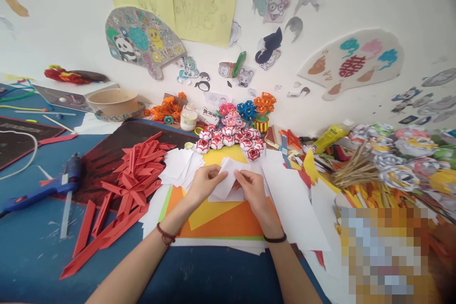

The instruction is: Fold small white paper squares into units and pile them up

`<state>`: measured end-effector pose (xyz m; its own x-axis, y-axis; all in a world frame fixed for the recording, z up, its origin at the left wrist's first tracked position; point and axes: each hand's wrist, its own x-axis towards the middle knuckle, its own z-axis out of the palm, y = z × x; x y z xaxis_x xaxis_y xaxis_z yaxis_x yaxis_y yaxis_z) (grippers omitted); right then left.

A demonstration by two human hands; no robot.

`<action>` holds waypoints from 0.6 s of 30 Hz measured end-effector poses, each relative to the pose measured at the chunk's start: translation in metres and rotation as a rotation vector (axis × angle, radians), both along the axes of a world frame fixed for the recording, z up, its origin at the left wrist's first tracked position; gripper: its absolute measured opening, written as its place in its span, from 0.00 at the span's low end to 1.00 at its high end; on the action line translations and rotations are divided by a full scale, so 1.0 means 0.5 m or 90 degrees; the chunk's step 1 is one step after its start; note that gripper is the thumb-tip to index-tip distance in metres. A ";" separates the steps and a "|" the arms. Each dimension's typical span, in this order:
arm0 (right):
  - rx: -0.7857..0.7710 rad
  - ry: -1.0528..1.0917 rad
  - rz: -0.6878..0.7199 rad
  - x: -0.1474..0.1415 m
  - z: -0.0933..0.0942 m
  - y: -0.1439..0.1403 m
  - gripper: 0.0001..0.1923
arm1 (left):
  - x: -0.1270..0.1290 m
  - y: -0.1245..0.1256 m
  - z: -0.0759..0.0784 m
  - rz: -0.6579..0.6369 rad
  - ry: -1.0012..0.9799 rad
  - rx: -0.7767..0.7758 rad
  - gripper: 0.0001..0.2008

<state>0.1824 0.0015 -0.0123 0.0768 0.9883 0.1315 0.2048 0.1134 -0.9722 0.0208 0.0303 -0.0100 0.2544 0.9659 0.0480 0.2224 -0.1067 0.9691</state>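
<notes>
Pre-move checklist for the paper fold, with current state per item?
1. Both hands on the white paper piece: ok; left hand and right hand grip it from either side.
2. Paper lifted off the orange sheet: cannot tell.
3. Fold line visible: not ok, fingers cover the middle.
4. Spare white squares within reach: ok, stacked just left of the left hand.
5. Red folded strips apart from the work: ok, they lie further left.
6. Glue gun away from the hands: ok, at the far left on the blue table.
</notes>
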 end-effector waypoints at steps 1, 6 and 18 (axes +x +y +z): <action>0.005 -0.010 -0.004 -0.002 0.000 -0.001 0.20 | 0.000 0.000 -0.002 0.006 0.011 0.009 0.17; 0.006 -0.013 -0.012 -0.011 -0.001 -0.002 0.20 | -0.003 0.000 -0.001 0.018 0.012 0.018 0.17; 0.005 0.007 -0.011 -0.021 0.020 -0.013 0.21 | -0.009 -0.014 0.029 0.028 0.006 0.046 0.16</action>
<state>0.1718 -0.0052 -0.0025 0.0955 0.9857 0.1391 0.1967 0.1183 -0.9733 0.0162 0.0233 0.0045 0.2123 0.9702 0.1165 0.2373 -0.1668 0.9570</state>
